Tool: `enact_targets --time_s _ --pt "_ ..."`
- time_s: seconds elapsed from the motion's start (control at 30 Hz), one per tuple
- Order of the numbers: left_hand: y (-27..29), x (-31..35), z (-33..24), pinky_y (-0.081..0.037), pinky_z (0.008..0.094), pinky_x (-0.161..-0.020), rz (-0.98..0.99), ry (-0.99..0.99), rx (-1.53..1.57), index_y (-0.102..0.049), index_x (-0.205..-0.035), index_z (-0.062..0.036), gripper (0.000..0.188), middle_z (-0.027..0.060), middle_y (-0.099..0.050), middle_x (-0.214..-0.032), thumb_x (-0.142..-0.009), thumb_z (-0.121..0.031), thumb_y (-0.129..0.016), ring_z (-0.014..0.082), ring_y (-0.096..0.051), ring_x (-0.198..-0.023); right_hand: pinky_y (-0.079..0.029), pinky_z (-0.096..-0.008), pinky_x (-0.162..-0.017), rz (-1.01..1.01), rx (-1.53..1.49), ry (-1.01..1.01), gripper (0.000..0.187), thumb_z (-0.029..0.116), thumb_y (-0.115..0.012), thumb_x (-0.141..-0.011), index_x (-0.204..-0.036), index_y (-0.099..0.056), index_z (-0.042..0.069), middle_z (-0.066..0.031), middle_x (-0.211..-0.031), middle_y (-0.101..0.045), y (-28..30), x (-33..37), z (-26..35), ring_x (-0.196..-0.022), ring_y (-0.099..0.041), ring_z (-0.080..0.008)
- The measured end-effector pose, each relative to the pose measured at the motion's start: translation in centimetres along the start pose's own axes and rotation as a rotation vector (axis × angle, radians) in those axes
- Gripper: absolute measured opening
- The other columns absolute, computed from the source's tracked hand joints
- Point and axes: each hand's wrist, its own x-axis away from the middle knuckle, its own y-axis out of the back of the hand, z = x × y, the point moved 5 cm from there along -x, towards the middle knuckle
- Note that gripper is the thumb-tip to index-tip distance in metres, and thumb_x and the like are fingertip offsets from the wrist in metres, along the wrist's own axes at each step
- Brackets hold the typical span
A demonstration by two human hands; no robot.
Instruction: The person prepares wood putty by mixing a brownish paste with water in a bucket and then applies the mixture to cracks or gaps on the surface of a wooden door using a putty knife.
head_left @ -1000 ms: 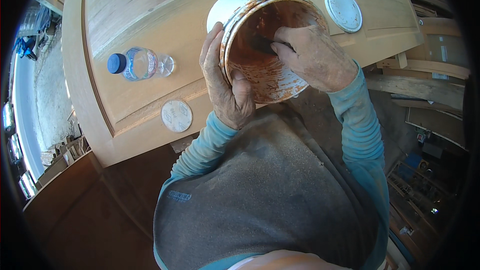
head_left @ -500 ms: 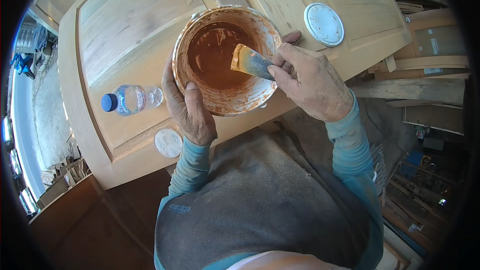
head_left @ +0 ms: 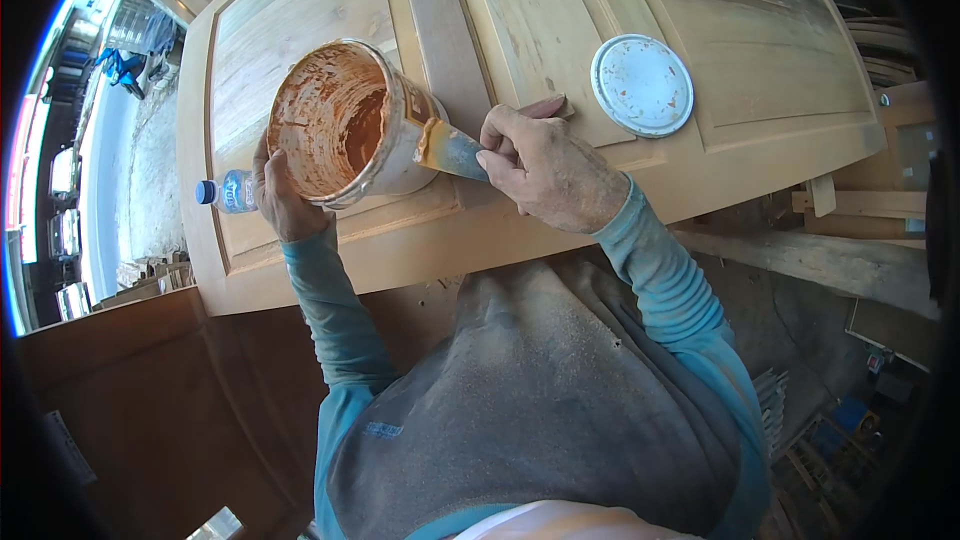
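A white plastic bucket (head_left: 312, 105), smeared inside with orange-brown paste, is tipped so its mouth faces left and toward me. More of the paste (head_left: 364, 132) lies at its bottom. My left hand (head_left: 287, 198) grips the bucket's near-left rim, thumb over the edge and fingers mostly hidden behind it. In my right hand (head_left: 555, 168) is a putty knife (head_left: 455, 153), pinched between thumb and fingers. Paste coats the knife's edge, which is at the bucket's right outer side; I cannot tell whether they touch. A wooden handle end shows past my fingers.
Beneath everything lies a panelled wooden door (head_left: 540, 50). A round white lid (head_left: 643, 86) rests on it to the right. Left of the bucket lies a clear bottle with a blue cap (head_left: 206, 192). Wooden beams (head_left: 820, 265) stand at the right, a brown board (head_left: 120, 380) at lower left.
The bucket has tipped and shifted left, its mouth turning from upward to leftward. My right hand has drawn the putty knife out of the mouth to the outer right side.
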Motion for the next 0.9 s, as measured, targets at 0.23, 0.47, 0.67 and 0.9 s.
enact_targets --time_s 0.23,0.47,0.67,0.9 --pt "-2.8 3.9 -3.6 -0.045 0.0427 -0.112 -0.475 -0.472 -0.75 -0.045 -0.147 0.0105 0.053 0.0222 -0.054 -0.146 -0.11 -0.027 -0.048 0.0299 -0.055 -0.132 -0.057 -0.0325 -0.052 0.217 -0.214 -0.092 0.027 0.018 -0.056 -0.105 -0.109 -0.058 -0.008 -0.0134 -0.081 -0.067 4.7 1.7 -2.1 -0.058 -0.069 -0.0174" --pt "-16.1 12.1 -0.9 -0.048 0.045 -0.109 -0.031 -0.525 -0.691 -0.059 -0.135 0.0069 0.04 0.0194 -0.067 -0.13 -0.105 -0.019 -0.054 0.0315 -0.064 -0.124 -0.051 -0.0251 -0.049 -0.063 -0.377 -0.197 0.03 0.025 -0.059 -0.108 -0.113 -0.061 -0.005 -0.0044 -0.079 -0.062 12.5 5.9 -6.4 -0.056 -0.06 -0.0083" --pt "-27.5 7.4 12.4 -0.042 0.0498 -0.115 0.611 -0.322 -0.935 -0.048 -0.145 0.007 0.057 0.0291 -0.054 -0.146 -0.097 -0.017 -0.069 0.044 -0.051 -0.137 -0.045 -0.0236 -0.048 -0.512 -0.402 -0.233 0.029 0.024 -0.063 -0.107 -0.116 -0.062 -0.003 -0.002 -0.073 -0.06 19.5 12.2 -8.5 -0.056 -0.058 -0.0073" --pt "-34.4 -1.6 20.5 -0.022 0.0507 -0.129 0.713 -0.157 -1.269 -0.03 -0.16 0.0072 0.091 0.0297 -0.031 -0.166 -0.101 -0.057 -0.055 0.0448 -0.025 -0.157 -0.046 -0.0227 -0.047 -0.709 -0.426 -0.178 0.026 0.024 -0.064 -0.106 -0.115 -0.064 0.0 -0.0009 -0.081 -0.059 23.4 15.5 -9.3 -0.056 -0.059 -0.0089"
